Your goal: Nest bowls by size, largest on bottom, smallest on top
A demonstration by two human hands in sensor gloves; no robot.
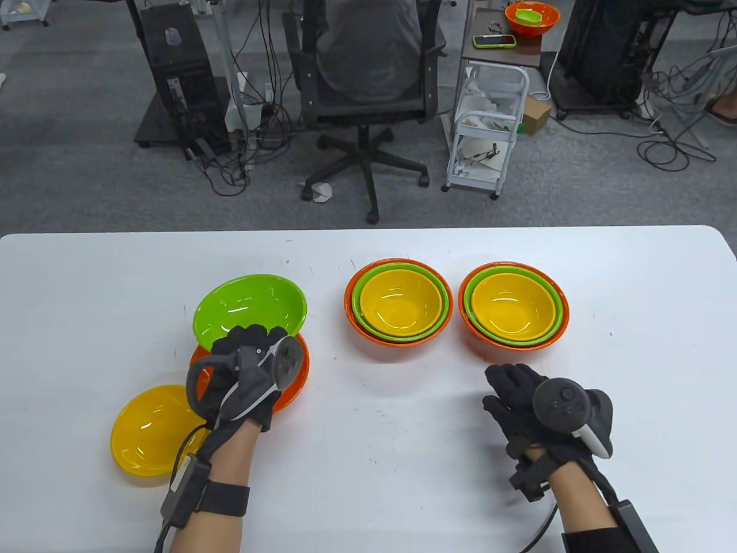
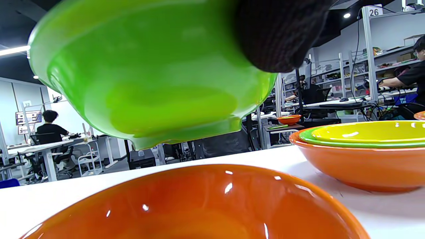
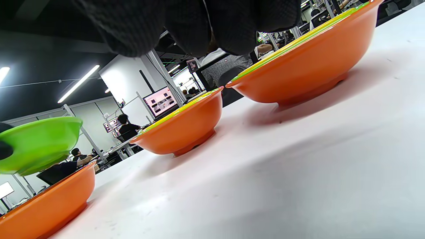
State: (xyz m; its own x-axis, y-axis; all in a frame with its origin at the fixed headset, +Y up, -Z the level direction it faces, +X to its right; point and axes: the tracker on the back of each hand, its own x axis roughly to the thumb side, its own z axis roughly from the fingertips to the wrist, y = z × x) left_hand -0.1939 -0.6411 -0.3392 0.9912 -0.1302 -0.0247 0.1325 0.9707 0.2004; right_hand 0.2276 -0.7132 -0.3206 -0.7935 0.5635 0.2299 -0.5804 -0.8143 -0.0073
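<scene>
My left hand [image 1: 247,345] grips the near rim of a green bowl [image 1: 250,305] and holds it tilted in the air above a loose orange bowl [image 1: 296,374]. The left wrist view shows the green bowl's underside [image 2: 149,83] over the orange bowl's inside [image 2: 206,205]. A loose yellow bowl [image 1: 152,429] lies at the near left. Two nested stacks, each orange, green, yellow, stand at the middle [image 1: 398,300] and the right [image 1: 513,305]. My right hand [image 1: 518,397] is empty, fingers spread, just above the table in front of the right stack.
The table's far edge [image 1: 368,230] runs behind the stacks. Beyond it stand an office chair [image 1: 368,86] and a white cart [image 1: 489,127]. Bare white tabletop [image 1: 380,449] lies between my hands.
</scene>
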